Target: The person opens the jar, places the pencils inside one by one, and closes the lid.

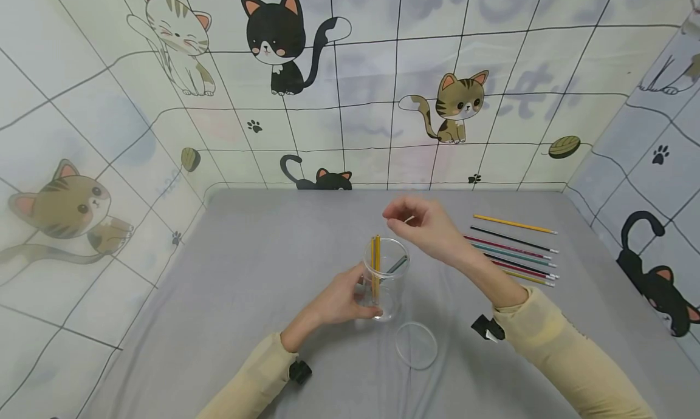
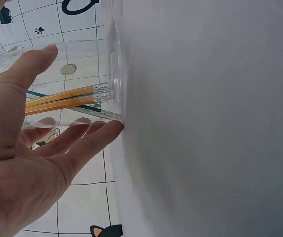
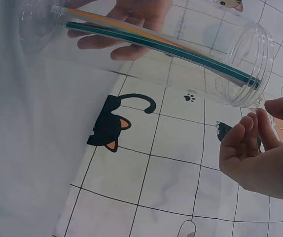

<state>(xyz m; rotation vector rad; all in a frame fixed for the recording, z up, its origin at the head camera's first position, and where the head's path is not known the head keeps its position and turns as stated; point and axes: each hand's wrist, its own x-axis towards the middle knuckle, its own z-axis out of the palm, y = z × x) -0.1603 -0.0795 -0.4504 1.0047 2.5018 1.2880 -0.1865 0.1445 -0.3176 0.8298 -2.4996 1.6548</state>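
Observation:
A tall clear jar (image 1: 391, 297) stands on the grey cloth, its open mouth up. My left hand (image 1: 340, 296) grips it low on its left side, thumb in front and fingers behind. Inside lean two orange-yellow pencils (image 2: 70, 100) and, slanting across, a teal pencil (image 3: 166, 48). Just beyond and to the right of the jar's rim (image 3: 250, 96) hovers my right hand (image 1: 429, 229). Its fingers are loosely bent, with nothing visible between them, and it is apart from the jar.
Right of the jar lies a row of several pencils, with a yellow pencil (image 1: 514, 223) farthest back. A clear round lid (image 1: 417, 368) lies flat in front of the jar. Behind the grey cloth (image 1: 262, 243) rises a cat-print curtain (image 1: 366, 127), which also flanks both sides.

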